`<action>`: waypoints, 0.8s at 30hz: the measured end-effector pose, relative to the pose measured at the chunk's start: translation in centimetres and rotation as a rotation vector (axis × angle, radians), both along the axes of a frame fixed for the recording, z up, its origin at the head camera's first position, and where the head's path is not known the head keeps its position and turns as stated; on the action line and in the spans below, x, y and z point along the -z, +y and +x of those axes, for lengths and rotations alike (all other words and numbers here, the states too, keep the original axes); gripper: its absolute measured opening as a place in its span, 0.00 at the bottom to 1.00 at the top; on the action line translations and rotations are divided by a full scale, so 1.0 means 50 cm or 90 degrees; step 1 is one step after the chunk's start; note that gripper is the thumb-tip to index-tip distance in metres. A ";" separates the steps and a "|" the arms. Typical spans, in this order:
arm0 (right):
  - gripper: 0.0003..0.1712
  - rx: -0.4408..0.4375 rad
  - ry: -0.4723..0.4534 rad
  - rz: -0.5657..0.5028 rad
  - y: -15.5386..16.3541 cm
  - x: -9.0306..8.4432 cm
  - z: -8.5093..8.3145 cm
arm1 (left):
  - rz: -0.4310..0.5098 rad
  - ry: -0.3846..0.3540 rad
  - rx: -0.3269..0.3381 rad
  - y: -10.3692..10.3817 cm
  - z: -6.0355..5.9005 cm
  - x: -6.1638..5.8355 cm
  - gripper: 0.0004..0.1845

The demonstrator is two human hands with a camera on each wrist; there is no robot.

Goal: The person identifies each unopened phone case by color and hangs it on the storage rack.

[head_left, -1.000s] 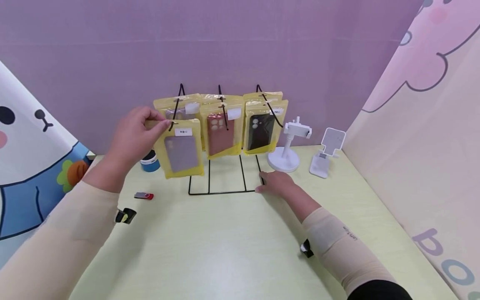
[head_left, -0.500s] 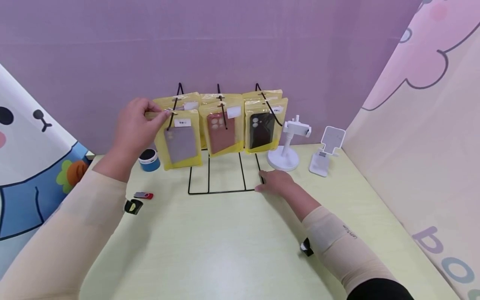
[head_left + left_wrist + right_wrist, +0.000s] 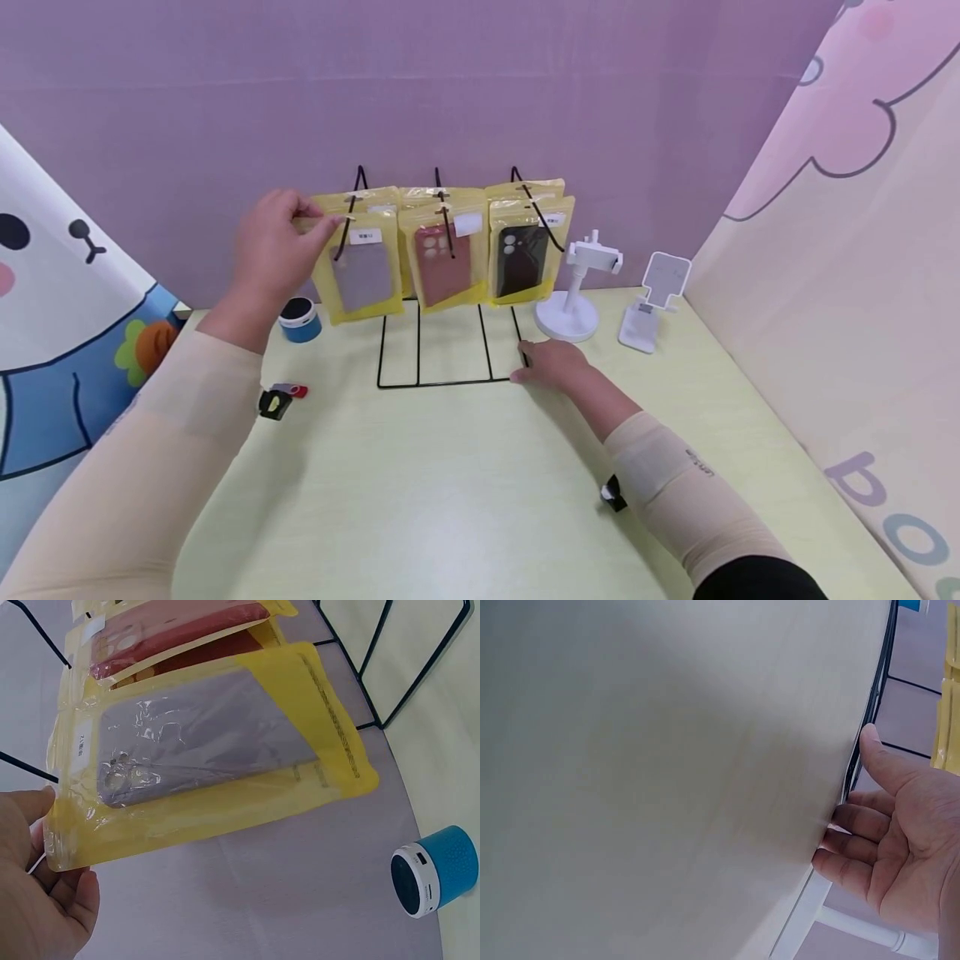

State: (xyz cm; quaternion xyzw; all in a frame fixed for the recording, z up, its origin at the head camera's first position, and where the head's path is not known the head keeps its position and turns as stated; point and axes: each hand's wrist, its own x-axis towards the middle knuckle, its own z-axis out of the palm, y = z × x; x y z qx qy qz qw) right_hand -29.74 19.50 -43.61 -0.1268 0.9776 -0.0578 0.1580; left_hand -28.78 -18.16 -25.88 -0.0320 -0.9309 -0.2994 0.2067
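Right hand (image 3: 551,365) stays put, fingers pressed on rack base (image 3: 442,384) near right corner. Left hand (image 3: 273,246) pinching purple case packet (image 3: 362,271) has moved it up and back onto the left hook; hanging nearly done.

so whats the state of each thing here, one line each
left hand: pinching the purple case pack's top corner
purple case pack: on the left hook, held
red case pack: hanging, untouched
black case pack: hanging, untouched
right hand: fingers against the wire rack base
blue speaker: upright on the table
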 end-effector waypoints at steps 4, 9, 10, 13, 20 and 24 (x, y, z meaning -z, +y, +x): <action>0.43 -0.002 -0.001 -0.003 -0.003 0.001 -0.003 | 0.010 -0.002 -0.002 -0.005 0.006 0.001 0.27; 0.43 0.005 -0.005 -0.009 -0.003 0.001 -0.006 | 0.062 0.014 0.004 -0.014 0.016 0.009 0.27; 0.43 0.006 -0.008 -0.010 -0.003 0.002 -0.008 | 0.080 0.027 0.006 -0.016 0.019 0.011 0.26; 0.44 0.011 -0.014 -0.013 -0.001 0.002 -0.010 | 0.126 0.088 0.008 -0.020 0.031 0.014 0.25; 0.44 0.015 -0.008 -0.028 0.016 0.005 -0.003 | 0.148 0.283 0.074 -0.012 0.084 0.009 0.19; 0.43 0.002 -0.005 -0.041 0.030 0.002 0.000 | 0.103 0.286 0.121 0.002 0.125 0.013 0.15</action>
